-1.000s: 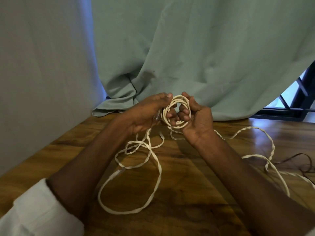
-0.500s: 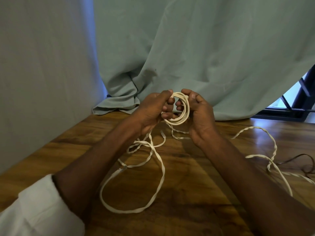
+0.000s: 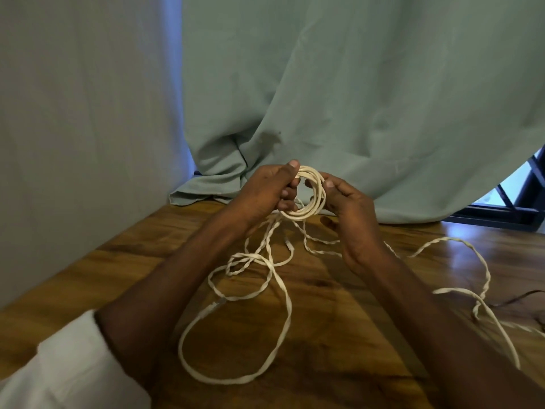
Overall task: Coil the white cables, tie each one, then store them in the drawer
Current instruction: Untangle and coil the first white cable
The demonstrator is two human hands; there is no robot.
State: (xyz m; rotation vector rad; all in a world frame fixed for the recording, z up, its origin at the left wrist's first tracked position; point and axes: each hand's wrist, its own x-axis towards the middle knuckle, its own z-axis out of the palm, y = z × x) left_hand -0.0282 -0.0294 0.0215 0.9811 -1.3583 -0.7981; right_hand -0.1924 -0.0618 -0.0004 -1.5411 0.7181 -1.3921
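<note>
wooden table (image 3: 324,335) | teal curtain (image 3: 354,98) behind | left grip (image 3: 265,196), right grip (image 3: 348,208) both grasping white cable coil (image 3: 312,208)

Your left hand (image 3: 262,196) hides the coil's (image 3: 306,199) left side | your right forearm (image 3: 442,320) covers the white cable (image 3: 283,305) under it | dark cord (image 3: 519,299) cut off at right edge | window frame (image 3: 528,199) cropped at right edge
</note>
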